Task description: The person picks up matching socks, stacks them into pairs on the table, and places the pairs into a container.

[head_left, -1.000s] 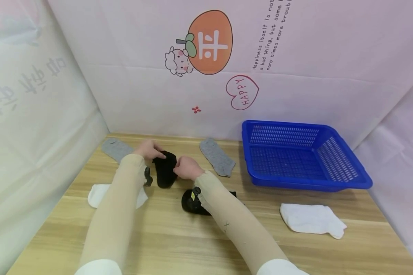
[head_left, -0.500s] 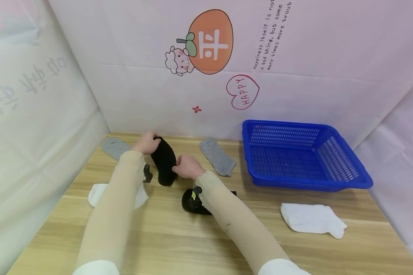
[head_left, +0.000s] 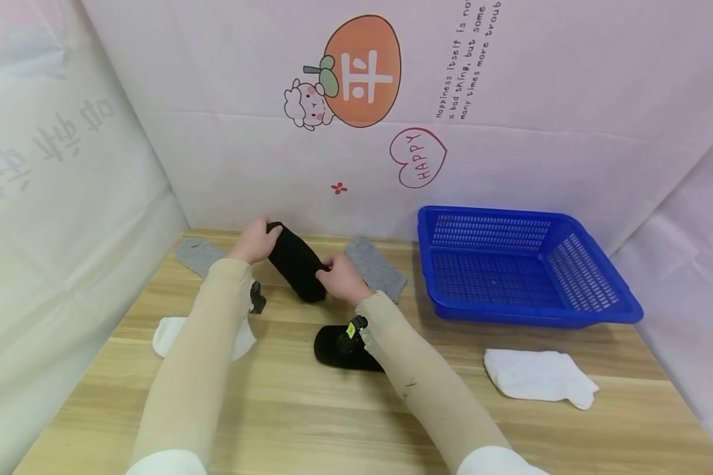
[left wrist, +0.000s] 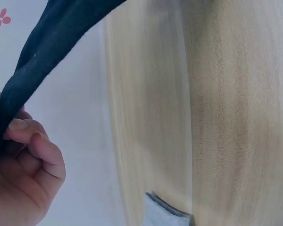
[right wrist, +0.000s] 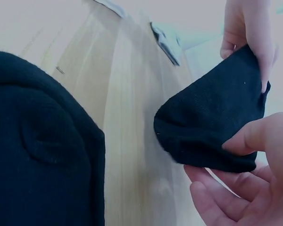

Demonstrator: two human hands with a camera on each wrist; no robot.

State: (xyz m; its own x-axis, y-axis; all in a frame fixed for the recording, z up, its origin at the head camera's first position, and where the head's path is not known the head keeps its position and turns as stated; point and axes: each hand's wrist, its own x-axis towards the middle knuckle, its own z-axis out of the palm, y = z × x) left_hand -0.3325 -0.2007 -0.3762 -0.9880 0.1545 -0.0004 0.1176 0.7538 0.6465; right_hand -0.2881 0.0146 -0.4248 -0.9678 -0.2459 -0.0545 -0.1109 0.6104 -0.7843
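Observation:
A black sock (head_left: 297,264) is stretched between both hands near the back of the table. My left hand (head_left: 255,241) pinches its upper left end; in the left wrist view the curled fingers (left wrist: 26,134) grip the cloth. My right hand (head_left: 343,280) pinches the right edge lower down, thumb on top and fingers beneath in the right wrist view. A second black sock (head_left: 332,349) lies on the table under the right wrist, partly hidden by it. Beside the left hand rests a grey sock (head_left: 197,256); another grey sock (head_left: 372,264) lies behind the right hand.
A blue perforated basket (head_left: 528,320) stands at the back right. One white sock (head_left: 540,376) lies in front of it. Another white sock (head_left: 167,335) is partly covered by the left forearm. A printed cloth wall (head_left: 243,165) rises behind the wooden table (head_left: 297,422).
The left hand has moved up and back with its end of the black sock, drawing the sock out long. The right hand has shifted right and slightly up, taking hold of the sock's right edge.

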